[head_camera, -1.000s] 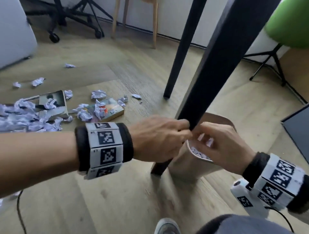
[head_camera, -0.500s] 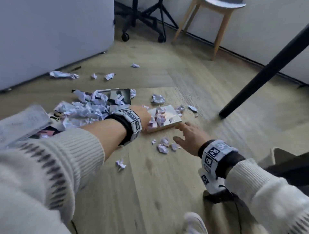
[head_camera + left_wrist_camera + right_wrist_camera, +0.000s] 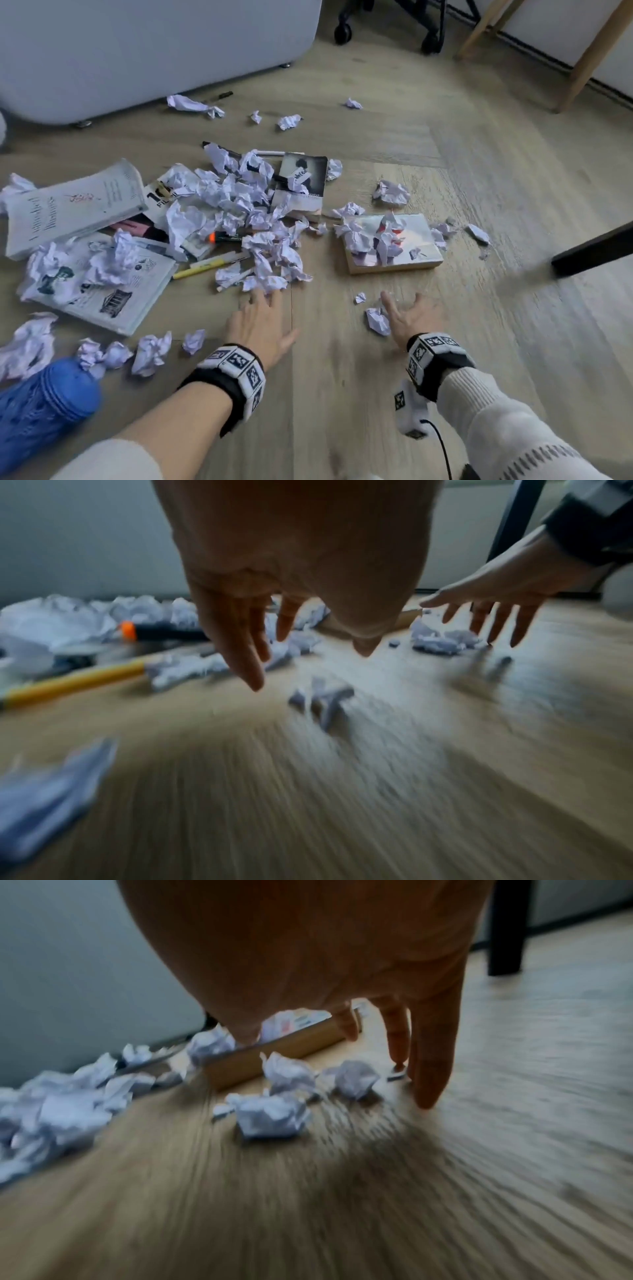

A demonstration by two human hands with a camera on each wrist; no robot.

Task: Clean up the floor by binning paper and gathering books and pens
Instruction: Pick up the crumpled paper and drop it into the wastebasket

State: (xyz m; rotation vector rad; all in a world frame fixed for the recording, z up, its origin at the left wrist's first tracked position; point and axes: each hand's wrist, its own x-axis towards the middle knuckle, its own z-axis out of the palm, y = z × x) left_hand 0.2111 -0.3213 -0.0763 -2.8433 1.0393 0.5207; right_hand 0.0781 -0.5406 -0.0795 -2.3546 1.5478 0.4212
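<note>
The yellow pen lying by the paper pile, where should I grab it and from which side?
Pinch the yellow pen at its bare near end with the left hand, coming from above. It lies flat on the floor, so only a top-down pinch fits, and crumpled paper crowds its far end.

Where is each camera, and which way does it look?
Head: on the person's head, looking down at the paper pile; shows both forearms, left hand, right hand.
Left wrist: low, looking along open left fingers towards a yellow pen.
Right wrist: low, looking along right fingers towards a book.
Shared: both wrist views show crumpled paper on the floor.
</note>
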